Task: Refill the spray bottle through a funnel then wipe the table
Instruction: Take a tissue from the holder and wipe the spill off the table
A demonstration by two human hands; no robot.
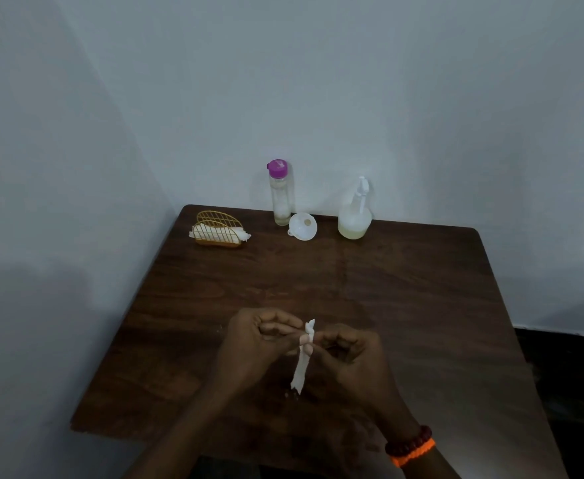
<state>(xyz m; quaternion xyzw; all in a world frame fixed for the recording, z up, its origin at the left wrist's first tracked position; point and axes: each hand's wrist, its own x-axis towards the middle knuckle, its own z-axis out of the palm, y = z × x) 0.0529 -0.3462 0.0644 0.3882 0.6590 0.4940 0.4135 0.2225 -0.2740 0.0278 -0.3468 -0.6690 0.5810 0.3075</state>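
Refill appears done: spray bottle (354, 216) capped, funnel (303, 226) set aside. Left hand (259, 335) & right hand (349, 350) both pinch tissue (302, 361); wiping of table (421, 305) remains.

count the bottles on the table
2: a tall clear bottle with a purple cap at the table's back edge, and a white plastic spray bottle to its right. None appear hidden.

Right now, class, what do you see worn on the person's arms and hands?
Both forearms are bare, with no sleeves showing. The left hand wears nothing visible. The right hand has two bands at the wrist: a dark reddish beaded bracelet and, beside it, a bright orange braided band.
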